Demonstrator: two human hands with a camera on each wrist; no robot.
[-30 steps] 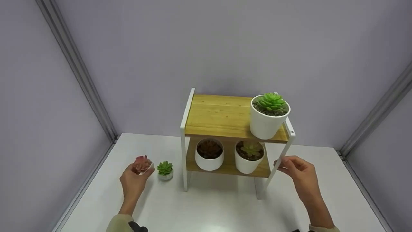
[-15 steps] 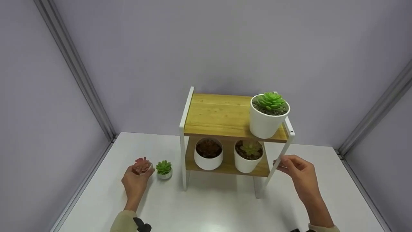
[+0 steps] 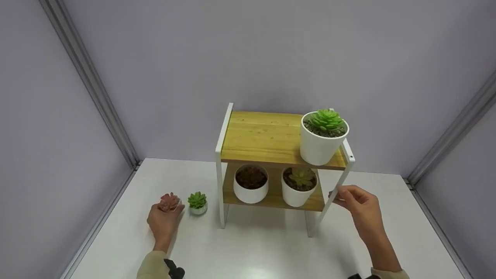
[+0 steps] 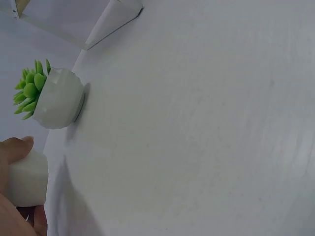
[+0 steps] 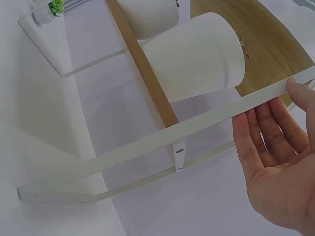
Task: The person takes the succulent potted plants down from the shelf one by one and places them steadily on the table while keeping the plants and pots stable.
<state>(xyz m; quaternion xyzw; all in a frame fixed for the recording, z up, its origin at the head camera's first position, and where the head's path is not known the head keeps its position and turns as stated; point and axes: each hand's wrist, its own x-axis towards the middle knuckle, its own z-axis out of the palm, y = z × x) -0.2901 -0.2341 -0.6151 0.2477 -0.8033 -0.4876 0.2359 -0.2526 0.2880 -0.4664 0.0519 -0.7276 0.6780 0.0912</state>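
Observation:
My left hand grips a small white pot with a pinkish-red succulent, thumb and fingers on opposite sides of it. The pot is low over the white table, left of the shelf. Just to its right stands a small green succulent in a white pot. On the other side, my right hand pinches the white front leg of a two-tier wooden plant shelf. In the right wrist view, the thumb lies on one face of the leg and the fingertips are behind it.
A large white pot with a bright green succulent stands at the top board's right end. The lower board bears a pot with a dark reddish plant and one with a dull green plant. Grey walls enclose the table.
My left hand has lowered the pinkish-red succulent slightly and drifted a little to the right. My right hand has stayed on the shelf leg.

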